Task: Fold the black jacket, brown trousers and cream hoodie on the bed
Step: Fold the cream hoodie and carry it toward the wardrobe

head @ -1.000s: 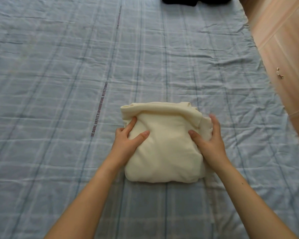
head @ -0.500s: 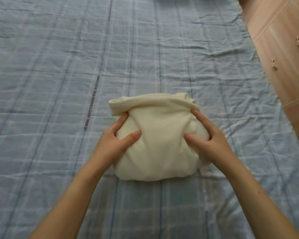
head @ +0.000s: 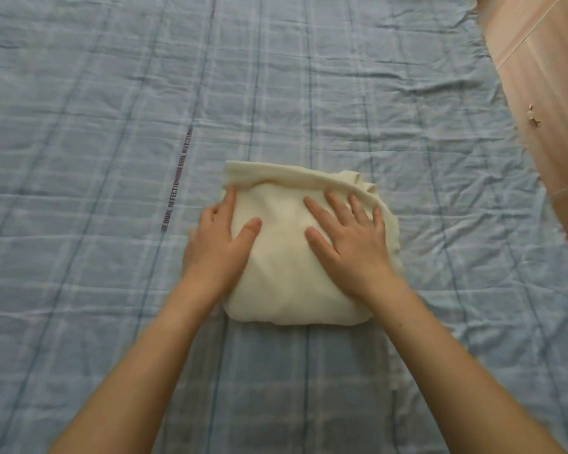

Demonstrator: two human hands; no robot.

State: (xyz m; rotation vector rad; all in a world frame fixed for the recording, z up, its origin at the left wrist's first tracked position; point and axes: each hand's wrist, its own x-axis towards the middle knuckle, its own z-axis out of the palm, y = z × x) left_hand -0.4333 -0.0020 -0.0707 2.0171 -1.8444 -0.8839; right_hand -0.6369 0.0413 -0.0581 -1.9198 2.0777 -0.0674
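The cream hoodie point(head: 286, 273) lies folded into a compact, roughly square bundle in the middle of the bed point(head: 112, 158). A rolled band of its fabric runs along the far edge. My left hand point(head: 218, 239) cups the bundle's left side, thumb resting on top. My right hand point(head: 348, 237) lies flat on top of the bundle with its fingers spread, fingertips near the rolled band. Neither the black jacket nor the brown trousers are in view.
The bed is covered by a wrinkled blue plaid sheet with a printed text strip point(head: 177, 178) left of the bundle. A wooden cabinet point(head: 538, 77) with small knobs stands along the bed's right side.
My right hand moved from gripping the bundle's right side to lying flat on its top. My left hand stayed at the left side. The view shifted down, losing the dark garment at the top.
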